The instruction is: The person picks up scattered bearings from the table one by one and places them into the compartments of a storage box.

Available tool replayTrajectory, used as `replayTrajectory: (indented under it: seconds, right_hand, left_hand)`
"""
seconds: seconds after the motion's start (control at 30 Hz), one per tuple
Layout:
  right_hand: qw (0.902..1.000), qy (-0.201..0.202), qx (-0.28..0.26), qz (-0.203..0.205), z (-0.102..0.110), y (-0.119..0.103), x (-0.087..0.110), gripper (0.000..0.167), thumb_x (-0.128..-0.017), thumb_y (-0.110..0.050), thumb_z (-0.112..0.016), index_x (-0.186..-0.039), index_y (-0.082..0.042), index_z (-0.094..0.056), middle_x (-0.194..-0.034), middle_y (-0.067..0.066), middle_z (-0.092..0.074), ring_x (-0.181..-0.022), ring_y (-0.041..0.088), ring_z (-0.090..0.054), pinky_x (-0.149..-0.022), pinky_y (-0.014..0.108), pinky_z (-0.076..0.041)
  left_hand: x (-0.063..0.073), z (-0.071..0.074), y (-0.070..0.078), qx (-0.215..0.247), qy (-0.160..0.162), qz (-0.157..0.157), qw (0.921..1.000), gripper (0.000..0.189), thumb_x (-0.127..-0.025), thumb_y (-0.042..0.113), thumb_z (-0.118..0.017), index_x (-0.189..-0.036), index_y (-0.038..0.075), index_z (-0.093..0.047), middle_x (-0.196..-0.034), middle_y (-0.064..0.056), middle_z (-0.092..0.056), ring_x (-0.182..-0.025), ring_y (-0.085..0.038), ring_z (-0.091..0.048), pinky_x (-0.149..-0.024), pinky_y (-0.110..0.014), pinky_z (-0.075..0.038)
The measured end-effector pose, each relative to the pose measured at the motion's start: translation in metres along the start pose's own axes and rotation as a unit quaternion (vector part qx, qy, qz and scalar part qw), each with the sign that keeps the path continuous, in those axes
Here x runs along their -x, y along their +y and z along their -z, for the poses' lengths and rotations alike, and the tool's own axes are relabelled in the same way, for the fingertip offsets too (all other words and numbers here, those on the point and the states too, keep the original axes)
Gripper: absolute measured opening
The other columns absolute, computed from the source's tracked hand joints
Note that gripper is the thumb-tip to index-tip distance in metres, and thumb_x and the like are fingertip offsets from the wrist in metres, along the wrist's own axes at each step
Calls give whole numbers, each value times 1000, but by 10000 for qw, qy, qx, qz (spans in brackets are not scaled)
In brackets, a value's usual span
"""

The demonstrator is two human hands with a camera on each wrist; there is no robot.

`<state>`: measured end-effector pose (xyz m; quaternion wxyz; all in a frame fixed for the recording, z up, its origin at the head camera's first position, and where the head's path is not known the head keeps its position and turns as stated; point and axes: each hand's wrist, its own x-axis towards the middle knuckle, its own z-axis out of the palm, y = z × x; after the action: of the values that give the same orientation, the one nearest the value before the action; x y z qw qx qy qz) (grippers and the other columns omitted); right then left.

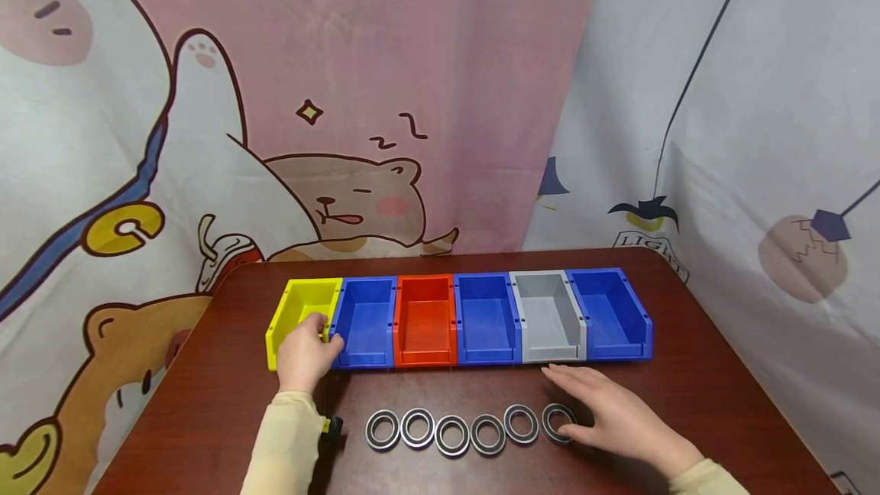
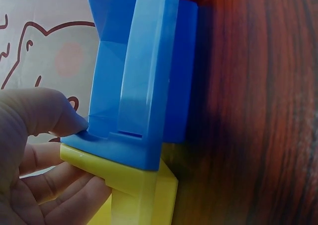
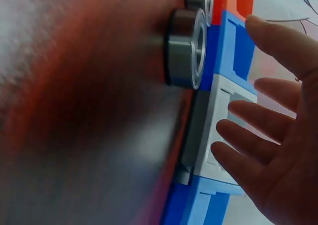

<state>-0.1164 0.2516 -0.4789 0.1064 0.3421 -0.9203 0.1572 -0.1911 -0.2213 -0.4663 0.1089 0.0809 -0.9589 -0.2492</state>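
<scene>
My left hand pinches the adjoining side walls of the yellow bin and the blue bin beside it. In the left wrist view, the thumb is on the blue bin's side and the other fingers are within the yellow bin. My right hand, fingers extended and spread, is over the table by the rightmost bearing, partly covering it. The right wrist view has that palm holding nothing, with a bearing apart from it. Several metal ring bearings lie in a row.
Right of those two bins, the row continues with a red bin, another blue bin, a grey bin and a last blue bin. The brown table ends before a cartoon-printed curtain. A second curtain side hangs right.
</scene>
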Motion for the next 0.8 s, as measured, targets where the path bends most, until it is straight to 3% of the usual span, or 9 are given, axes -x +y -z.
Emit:
replayTrajectory:
  seconds: [0.33, 0.8]
  right_hand:
    - [9988, -457, -9, 198, -9, -7, 4, 75, -71, -40, -86, -135, -11, -61, -130, 6, -62, -115, 24, -59, -86, 45, -53]
    - [9969, -399, 165, 651, -18, -10, 2, 53, -67, -25, -89, -116, -15, -71, -111, 0, -66, -101, 17, -61, -75, 35, -55]
  left_hand:
    - [1, 1, 1, 15, -94, 35, 9999, 46, -84, 22, -71, -119, -5, -62, -108, -25, -67, -90, -38, -62, -83, -55, -49]
    - [0, -1, -1, -14, 3, 13, 10000, 44, -83, 22, -72, -117, -5, -63, -107, -24, -68, -88, -38, -63, -81, -54, -50]
